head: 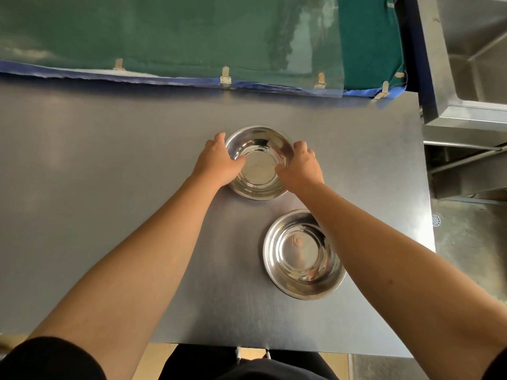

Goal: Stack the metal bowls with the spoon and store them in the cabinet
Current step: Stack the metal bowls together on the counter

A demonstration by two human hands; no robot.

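Observation:
Two shiny metal bowls stand upright on a grey steel table (109, 165). The far bowl (259, 171) sits at the table's middle. My left hand (219, 163) grips its left rim, thumb inside the bowl. My right hand (300, 167) grips its right rim the same way. The near bowl (297, 256) rests closer to me on the right, partly under my right forearm, with nothing in it. No spoon and no cabinet are in view.
A green cloth (178, 34) with a blue border, held by clips, lies along the table's far edge. A steel sink unit (472, 58) stands at the back right. The table's right edge drops to a concrete floor (466, 242).

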